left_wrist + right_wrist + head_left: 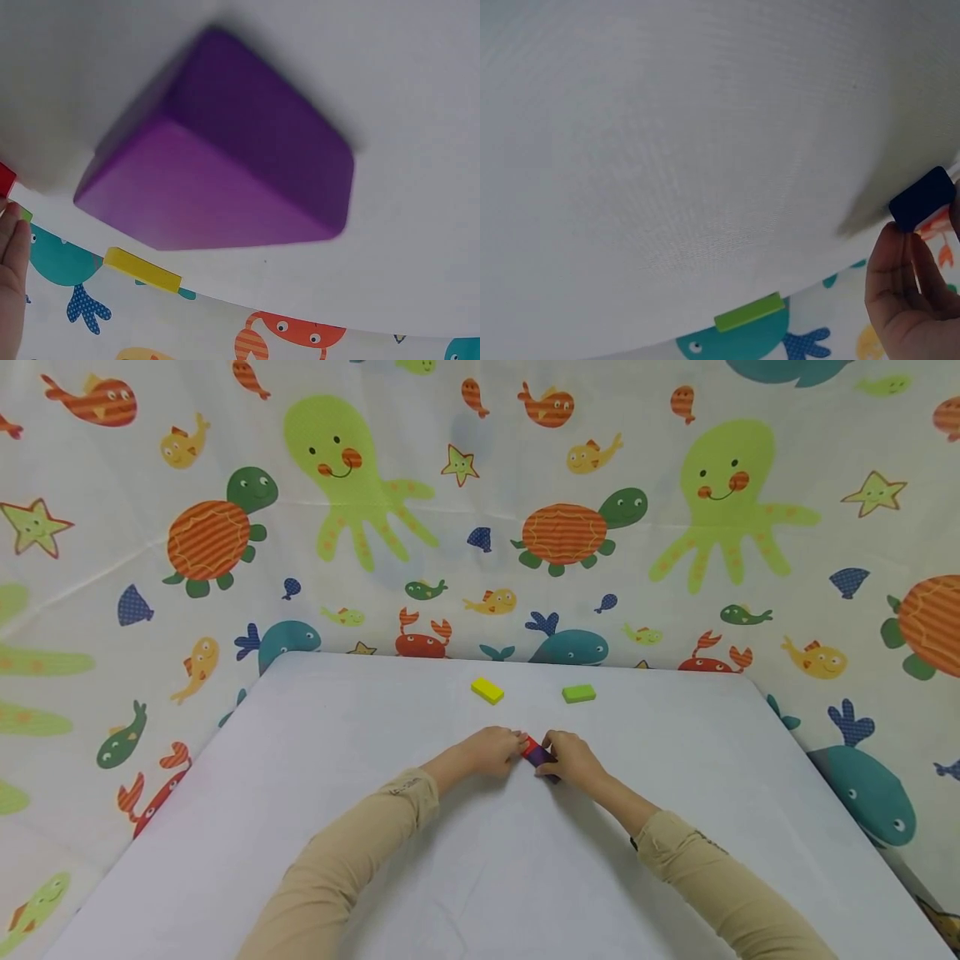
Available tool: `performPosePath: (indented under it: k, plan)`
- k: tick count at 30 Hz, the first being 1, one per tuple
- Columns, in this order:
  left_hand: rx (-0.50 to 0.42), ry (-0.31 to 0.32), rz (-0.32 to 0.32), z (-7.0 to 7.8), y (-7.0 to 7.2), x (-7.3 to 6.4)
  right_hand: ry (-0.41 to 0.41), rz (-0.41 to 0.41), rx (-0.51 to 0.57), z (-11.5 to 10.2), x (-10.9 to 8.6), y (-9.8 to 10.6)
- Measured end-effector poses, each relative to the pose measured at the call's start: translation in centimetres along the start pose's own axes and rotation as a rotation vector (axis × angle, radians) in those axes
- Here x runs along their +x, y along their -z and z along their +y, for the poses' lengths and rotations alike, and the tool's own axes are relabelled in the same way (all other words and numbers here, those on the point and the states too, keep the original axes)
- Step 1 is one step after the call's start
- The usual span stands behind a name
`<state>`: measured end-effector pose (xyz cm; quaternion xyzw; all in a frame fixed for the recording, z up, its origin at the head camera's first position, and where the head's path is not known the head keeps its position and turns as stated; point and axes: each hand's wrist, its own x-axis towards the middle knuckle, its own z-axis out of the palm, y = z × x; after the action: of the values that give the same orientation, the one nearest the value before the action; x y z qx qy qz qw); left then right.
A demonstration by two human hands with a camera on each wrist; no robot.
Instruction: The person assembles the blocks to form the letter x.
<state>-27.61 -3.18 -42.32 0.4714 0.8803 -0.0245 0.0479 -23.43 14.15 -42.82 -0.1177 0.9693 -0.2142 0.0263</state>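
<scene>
In the head view my left hand (495, 752) and right hand (573, 762) meet over the middle of the table at a short row of blocks. A red block (529, 747) forms the far left end, pinched at its edge by my left fingertips. Beside it comes a purple part (540, 757), then a dark end near my right hand. The right wrist view shows my right fingers and thumb holding a dark blue block (922, 199) above its shadow. A large purple block (217, 165) sits close to the left wrist camera.
Farther back on the white table (360, 718) lie a yellow block (487, 690) and a light green block (579, 694), side by side with a gap. Behind the table's far edge hangs a cloth (450, 593) printed with sea animals.
</scene>
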Motion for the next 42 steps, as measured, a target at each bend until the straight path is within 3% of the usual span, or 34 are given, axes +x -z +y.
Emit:
performPosePath:
  k: [20, 26, 34, 38, 42]
  plan:
    - [0.015, 0.023, 0.006, 0.2, 0.5, -0.4, 0.018, 0.026, 0.033, -0.5, 0.0, -0.1]
    - [0.021, 0.002, 0.041, -0.1, 0.7, -0.4, 0.078, 0.046, 0.001, -0.6, 0.1, -0.2]
    - [-0.01, 0.029, 0.027, -0.1, 0.6, -0.2, 0.113, 0.041, -0.029, -0.1, 0.2, 0.1]
    - [-0.03, 0.033, 0.021, 0.0, 0.4, -0.2, 0.168, 0.005, -0.038, 0.5, -0.1, 0.6]
    - [-0.036, 0.041, 0.004, 0.2, 0.3, -0.1, 0.272, -0.062, -0.121, 1.1, -0.4, 1.4]
